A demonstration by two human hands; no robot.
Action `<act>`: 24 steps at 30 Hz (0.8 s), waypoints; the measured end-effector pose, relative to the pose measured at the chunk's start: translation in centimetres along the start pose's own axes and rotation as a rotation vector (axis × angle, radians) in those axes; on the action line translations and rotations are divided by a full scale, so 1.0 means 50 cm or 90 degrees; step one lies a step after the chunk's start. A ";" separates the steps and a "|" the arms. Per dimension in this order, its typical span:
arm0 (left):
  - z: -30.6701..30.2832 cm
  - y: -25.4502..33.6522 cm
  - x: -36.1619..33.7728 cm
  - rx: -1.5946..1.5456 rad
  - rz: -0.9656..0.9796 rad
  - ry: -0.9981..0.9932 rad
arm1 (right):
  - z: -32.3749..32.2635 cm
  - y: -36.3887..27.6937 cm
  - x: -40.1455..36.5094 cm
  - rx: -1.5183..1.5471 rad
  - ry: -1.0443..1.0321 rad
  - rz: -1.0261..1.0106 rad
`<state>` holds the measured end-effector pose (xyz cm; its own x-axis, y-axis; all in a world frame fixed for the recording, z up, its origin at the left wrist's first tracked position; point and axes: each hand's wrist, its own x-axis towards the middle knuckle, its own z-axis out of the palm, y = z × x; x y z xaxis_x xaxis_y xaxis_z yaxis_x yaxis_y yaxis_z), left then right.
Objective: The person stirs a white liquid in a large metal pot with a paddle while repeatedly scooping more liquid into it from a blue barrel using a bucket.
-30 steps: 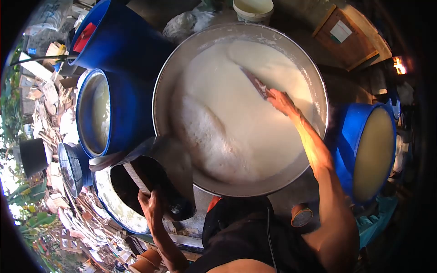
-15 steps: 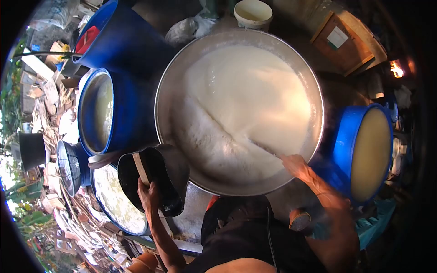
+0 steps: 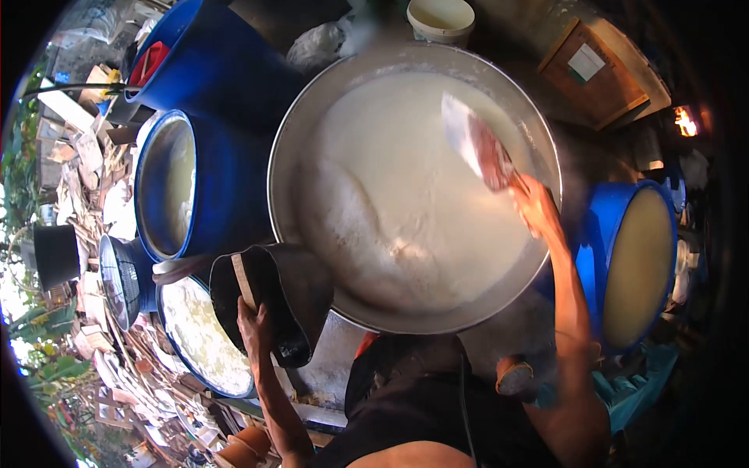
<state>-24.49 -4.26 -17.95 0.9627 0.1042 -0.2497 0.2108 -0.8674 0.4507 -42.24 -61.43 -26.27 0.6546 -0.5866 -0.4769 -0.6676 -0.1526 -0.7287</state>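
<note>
A huge round metal pan (image 3: 290, 148) holds white foamy liquid (image 3: 406, 187) with steam rising. My right hand (image 3: 535, 204) grips a flat wooden paddle (image 3: 477, 144), its wet blade lifted above the liquid at the pan's right side. My left hand (image 3: 255, 326) holds a black bucket (image 3: 273, 300) by a wooden handle, tilted against the pan's lower left rim.
Blue barrels stand around: one at the right (image 3: 624, 257) full of pale liquid, two at the left (image 3: 175, 187), another at the top left (image 3: 211, 62). A white bucket (image 3: 441, 19) and a wooden box (image 3: 601, 66) sit behind. A fire (image 3: 685, 121) glows at right. Scrap litters the ground left.
The paddle swept from the pan's middle down to the near right rim, then rose out of the liquid at the right. The black bucket shifted slightly.
</note>
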 end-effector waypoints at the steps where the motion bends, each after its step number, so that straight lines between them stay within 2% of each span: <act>1: 0.000 -0.005 0.003 0.003 0.006 0.006 | 0.020 0.011 0.053 0.026 0.033 -0.031; 2: -0.002 0.007 0.003 0.005 0.004 0.009 | 0.037 0.017 0.108 0.053 0.067 -0.063; 4: -0.010 0.040 -0.003 -0.010 -0.013 -0.025 | 0.058 0.012 0.207 0.053 0.043 -0.063; 5: 0.003 0.010 0.003 -0.005 0.043 0.034 | 0.071 0.008 0.249 0.054 0.039 -0.064; 8: 0.007 0.003 0.002 -0.015 0.055 0.054 | 0.114 0.006 0.320 0.017 -0.035 -0.094; 10: 0.000 0.010 0.002 -0.022 0.019 0.028 | 0.162 0.005 0.339 -0.108 -0.024 -0.195; 12: -0.002 0.020 -0.001 -0.035 -0.013 0.003 | 0.204 0.040 0.345 -0.152 -0.021 -0.213; 13: 0.001 0.026 -0.006 -0.021 0.033 0.032 | 0.223 0.077 0.342 -0.180 0.010 -0.333; 14: 0.003 0.030 -0.009 -0.006 0.079 0.062 | 0.233 0.099 0.328 -0.208 0.041 -0.453; 16: 0.000 0.036 -0.010 -0.013 0.079 0.060 | 0.244 0.118 0.258 -0.177 -0.041 -0.361; 20: -0.002 0.036 -0.010 -0.031 0.087 0.054 | 0.232 0.138 0.072 -0.312 -0.129 -0.236; 22: -0.005 0.039 -0.012 -0.031 0.087 0.053 | 0.227 0.179 -0.016 -0.307 -0.107 -0.315; 24: -0.006 0.040 -0.015 -0.033 0.088 0.051 | 0.206 0.200 -0.098 -0.333 -0.139 -0.330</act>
<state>-24.75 -5.93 -16.63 0.9930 0.0262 -0.1147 0.0826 -0.8499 0.5204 -48.47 -51.89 -36.28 0.9484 -0.1752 -0.2644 -0.3020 -0.7538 -0.5836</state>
